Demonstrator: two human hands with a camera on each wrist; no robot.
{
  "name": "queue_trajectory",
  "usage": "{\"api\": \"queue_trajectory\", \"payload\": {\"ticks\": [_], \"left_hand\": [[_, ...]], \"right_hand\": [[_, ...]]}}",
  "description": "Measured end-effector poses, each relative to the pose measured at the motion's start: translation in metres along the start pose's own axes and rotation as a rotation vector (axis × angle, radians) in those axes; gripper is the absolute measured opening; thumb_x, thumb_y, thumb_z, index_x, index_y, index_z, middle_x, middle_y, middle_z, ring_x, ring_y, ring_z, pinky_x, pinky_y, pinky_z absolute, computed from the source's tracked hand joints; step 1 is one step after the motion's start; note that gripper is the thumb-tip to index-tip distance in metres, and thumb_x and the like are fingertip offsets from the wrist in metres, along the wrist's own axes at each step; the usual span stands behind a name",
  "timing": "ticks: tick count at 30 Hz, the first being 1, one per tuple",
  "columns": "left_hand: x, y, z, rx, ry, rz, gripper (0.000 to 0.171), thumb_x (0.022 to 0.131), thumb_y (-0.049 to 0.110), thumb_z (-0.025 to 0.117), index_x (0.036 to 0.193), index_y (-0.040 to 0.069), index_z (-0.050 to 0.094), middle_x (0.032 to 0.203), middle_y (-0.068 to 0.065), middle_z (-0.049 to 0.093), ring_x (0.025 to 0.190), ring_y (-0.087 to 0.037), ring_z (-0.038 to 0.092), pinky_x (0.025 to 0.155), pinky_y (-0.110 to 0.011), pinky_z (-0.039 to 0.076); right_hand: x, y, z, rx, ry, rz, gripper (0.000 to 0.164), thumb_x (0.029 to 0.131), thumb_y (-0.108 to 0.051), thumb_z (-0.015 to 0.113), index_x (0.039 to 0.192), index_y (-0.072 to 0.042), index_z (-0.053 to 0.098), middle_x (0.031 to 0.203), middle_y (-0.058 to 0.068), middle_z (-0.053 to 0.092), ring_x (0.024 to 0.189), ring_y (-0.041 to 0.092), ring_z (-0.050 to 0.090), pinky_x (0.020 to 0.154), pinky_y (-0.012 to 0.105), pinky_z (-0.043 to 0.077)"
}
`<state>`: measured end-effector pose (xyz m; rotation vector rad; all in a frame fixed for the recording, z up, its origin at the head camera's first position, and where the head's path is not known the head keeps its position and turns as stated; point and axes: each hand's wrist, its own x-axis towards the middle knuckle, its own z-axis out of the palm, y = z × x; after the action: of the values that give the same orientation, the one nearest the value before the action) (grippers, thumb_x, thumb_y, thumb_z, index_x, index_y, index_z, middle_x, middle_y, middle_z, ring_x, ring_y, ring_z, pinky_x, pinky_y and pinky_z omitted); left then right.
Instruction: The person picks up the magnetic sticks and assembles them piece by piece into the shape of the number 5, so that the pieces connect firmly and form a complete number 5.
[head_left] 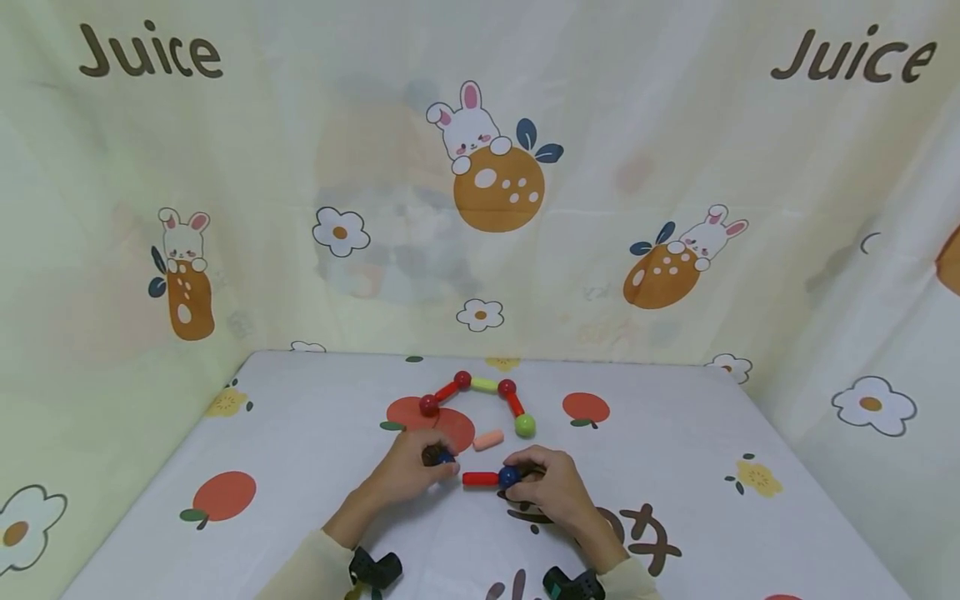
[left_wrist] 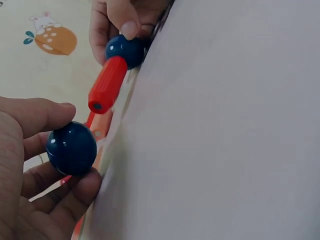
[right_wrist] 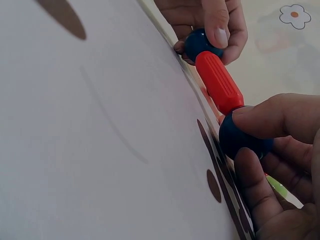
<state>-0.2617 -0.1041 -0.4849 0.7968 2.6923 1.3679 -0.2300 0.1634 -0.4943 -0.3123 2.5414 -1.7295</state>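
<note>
Between the thumb and fingers of my left hand (head_left: 411,463), a glossy dark blue ball (left_wrist: 72,149) is pinched. My right hand (head_left: 553,485) pinches a second blue ball (head_left: 509,477) just above the table. From that second ball a red ribbed rod (head_left: 481,479) sticks out leftward, one end against the ball. Its free end (left_wrist: 97,106) faces the left hand's ball, and the head and left wrist views show a gap between them. Behind the hands, a short pink rod (head_left: 488,440) lies loose on the tablecloth.
Farther back lies an open chain: red balls (head_left: 462,380), red rods (head_left: 515,405), a yellow-green rod (head_left: 484,386) and a green ball (head_left: 525,426) at its right end. The white tablecloth (head_left: 315,450) carries fruit prints. A printed curtain (head_left: 390,125) hangs behind the table.
</note>
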Motion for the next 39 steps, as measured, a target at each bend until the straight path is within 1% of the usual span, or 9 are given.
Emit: {"api": "queue_trajectory", "payload": {"ticks": [5,9,16,23,34,39], "left_hand": [[-0.002,0.005,0.004,-0.031,-0.027,-0.001,0.022,0.088,0.018,0.08,0.107,0.011,0.073,0.095,0.007,0.068,0.089,-0.017,0.061,0.079,-0.027,0.054],[-0.004,0.008,0.006,-0.029,-0.039,-0.016,0.022,0.086,0.02,0.082,0.106,0.013,0.074,0.095,0.008,0.067,0.089,-0.017,0.06,0.079,-0.027,0.053],[-0.006,0.004,0.008,-0.047,-0.034,-0.019,0.023,0.086,0.021,0.082,0.106,0.014,0.074,0.093,0.011,0.067,0.088,-0.016,0.059,0.077,-0.027,0.053],[-0.008,0.005,0.009,-0.053,-0.02,-0.033,0.025,0.085,0.022,0.083,0.107,0.015,0.073,0.095,0.011,0.067,0.091,-0.016,0.059,0.08,-0.027,0.053],[-0.008,0.004,0.011,-0.046,-0.003,-0.036,0.026,0.084,0.02,0.084,0.107,0.015,0.073,0.096,0.009,0.066,0.091,-0.017,0.058,0.078,-0.026,0.053],[-0.008,0.004,0.011,-0.063,-0.007,-0.039,0.025,0.084,0.018,0.084,0.106,0.013,0.073,0.096,0.007,0.066,0.091,-0.018,0.057,0.077,-0.026,0.052]], "right_hand": [[0.0,0.001,-0.001,-0.003,0.009,0.01,0.033,0.077,-0.001,0.082,0.109,-0.005,0.075,0.105,0.01,0.07,0.089,0.023,0.065,0.078,0.027,0.058],[0.001,0.002,0.0,-0.003,0.009,0.016,0.033,0.077,-0.001,0.082,0.11,-0.005,0.075,0.106,0.009,0.07,0.089,0.022,0.065,0.078,0.027,0.058],[0.001,0.003,0.001,-0.02,0.003,0.011,0.033,0.078,-0.002,0.082,0.11,-0.005,0.075,0.107,0.008,0.07,0.088,0.021,0.066,0.078,0.026,0.058],[0.001,0.003,0.001,-0.018,0.007,0.013,0.033,0.078,-0.002,0.083,0.11,-0.005,0.075,0.108,0.008,0.07,0.089,0.022,0.065,0.079,0.026,0.058],[0.001,0.0,0.0,-0.029,0.018,0.015,0.032,0.078,-0.001,0.083,0.109,-0.006,0.076,0.107,0.007,0.07,0.09,0.022,0.065,0.079,0.026,0.058],[0.001,0.0,0.001,-0.024,0.012,0.02,0.033,0.078,-0.001,0.082,0.109,-0.006,0.076,0.106,0.007,0.07,0.089,0.022,0.065,0.079,0.028,0.058]]}}
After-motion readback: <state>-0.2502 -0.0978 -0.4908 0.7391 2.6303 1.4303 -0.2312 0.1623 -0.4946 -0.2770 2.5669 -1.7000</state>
